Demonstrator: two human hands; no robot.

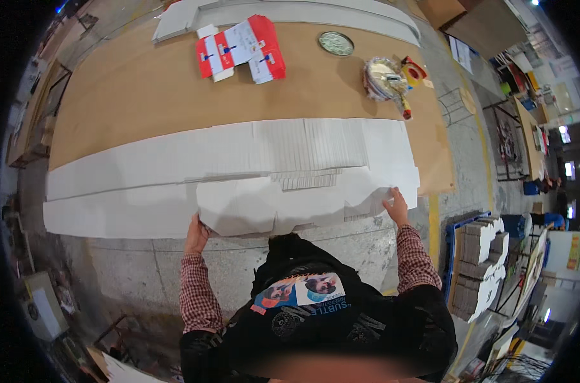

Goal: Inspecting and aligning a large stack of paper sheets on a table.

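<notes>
Now the left hand [198, 235] pinches the near left corner of the top white sheet [236, 199] on the near side of the desk [130, 96]; the right hand [396, 205] touches its right end, maybe gripping. It's laid flat, not folded up yet.

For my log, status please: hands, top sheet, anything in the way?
Left hand and right hand at opposite ends of top sheet. It overlaps other white sheets. Red-white carton and round dish lie beyond, out of the way.
</notes>
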